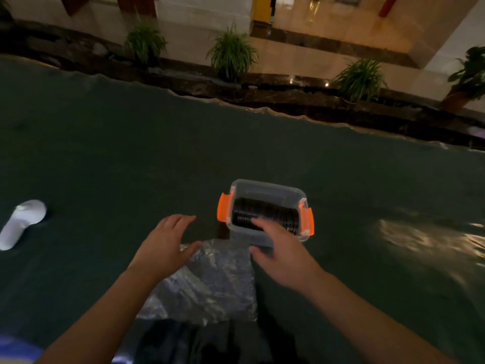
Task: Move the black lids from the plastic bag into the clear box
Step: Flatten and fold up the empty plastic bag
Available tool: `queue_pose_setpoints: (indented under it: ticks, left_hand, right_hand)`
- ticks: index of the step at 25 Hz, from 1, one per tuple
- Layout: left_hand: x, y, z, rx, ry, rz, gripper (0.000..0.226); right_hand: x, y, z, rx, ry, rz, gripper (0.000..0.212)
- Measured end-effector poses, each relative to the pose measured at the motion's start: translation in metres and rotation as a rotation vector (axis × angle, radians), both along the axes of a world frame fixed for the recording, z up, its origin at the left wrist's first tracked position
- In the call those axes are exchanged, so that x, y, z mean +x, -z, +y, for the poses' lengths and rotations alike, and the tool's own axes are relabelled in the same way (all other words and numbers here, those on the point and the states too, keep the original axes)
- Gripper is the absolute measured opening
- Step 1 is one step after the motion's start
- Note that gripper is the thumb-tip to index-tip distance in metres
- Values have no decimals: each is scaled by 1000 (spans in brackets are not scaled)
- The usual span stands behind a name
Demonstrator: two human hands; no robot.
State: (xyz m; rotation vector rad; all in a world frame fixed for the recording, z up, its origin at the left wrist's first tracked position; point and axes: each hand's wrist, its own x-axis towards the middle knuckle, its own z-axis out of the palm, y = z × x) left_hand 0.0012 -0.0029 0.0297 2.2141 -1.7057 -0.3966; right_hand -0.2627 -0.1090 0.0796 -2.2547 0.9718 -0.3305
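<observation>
Head cam, looking down at a dark green cloth-covered counter (131, 153). The small clear plastic box with 2 orange side latches (266, 190) sits in the middle, and a row of round black lids (262, 212) is already stacked on edge inside it. Right hand (280, 248) has its fingertips over the near rim of the box, touching the lids, thumb out in front of the box wall; can't tell if it's actually pinching one. Left hand (164, 245) is released, fingers spread, hovering just left of the box with the thumb at the edge of the crinkly clear plastic bag (210, 285), which lies flat right in front of the box. A white rounded plastic thing (22, 222) lies far left
</observation>
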Motion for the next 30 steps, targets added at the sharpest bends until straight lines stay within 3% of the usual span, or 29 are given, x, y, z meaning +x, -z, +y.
queue_pose_setpoints:
  ticks: [5, 12, 19, 27, 30]
  left_hand:
    - [3, 44, 45, 101, 136, -144, 66]
    - [10, 94, 48, 279, 293, -242, 101]
    - [26, 130, 53, 355, 177, -254, 138]
    - [43, 133, 67, 362, 40, -225, 148]
    - [53, 122, 66, 370, 25, -248, 138]
  right_hand:
    - [41, 60, 47, -32, -229, 157, 68]
    - [96, 140, 68, -160, -254, 428, 80]
    - [85, 196, 56, -173, -73, 597, 89]
    - [45, 203, 39, -214, -18, 564, 83]
    - [19, 198, 34, -209, 15, 600, 82]
